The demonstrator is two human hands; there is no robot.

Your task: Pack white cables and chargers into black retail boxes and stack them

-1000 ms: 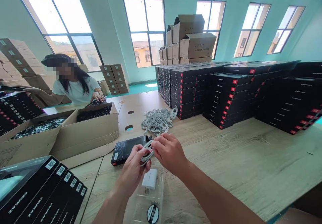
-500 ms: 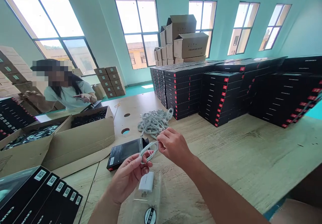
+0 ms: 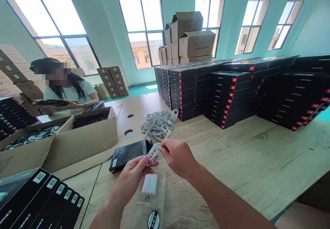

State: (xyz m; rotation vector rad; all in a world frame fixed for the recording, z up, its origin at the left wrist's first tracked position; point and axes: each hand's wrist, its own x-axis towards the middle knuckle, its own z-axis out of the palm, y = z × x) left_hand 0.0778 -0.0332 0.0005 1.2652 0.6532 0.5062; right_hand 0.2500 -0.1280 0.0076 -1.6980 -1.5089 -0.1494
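My left hand (image 3: 132,179) and my right hand (image 3: 177,157) both pinch a coiled white cable (image 3: 154,150) above the wooden table (image 3: 232,160). Below them lies a clear plastic tray (image 3: 152,201) with a white charger plug (image 3: 150,184) in it. A single black retail box (image 3: 129,153) lies just beyond my left hand, its end open toward the cable. A pile of white cables (image 3: 158,123) sits further back on the table.
Stacks of black boxes (image 3: 232,91) fill the right and back of the table. Open cardboard cartons (image 3: 77,136) stand at left, more black boxes (image 3: 38,198) at the near left corner. A person in a light shirt (image 3: 67,91) works across the table at left.
My hands have kept working the cable coil, drawing it tighter between them and slightly lower. The person at left has picked up a black box.
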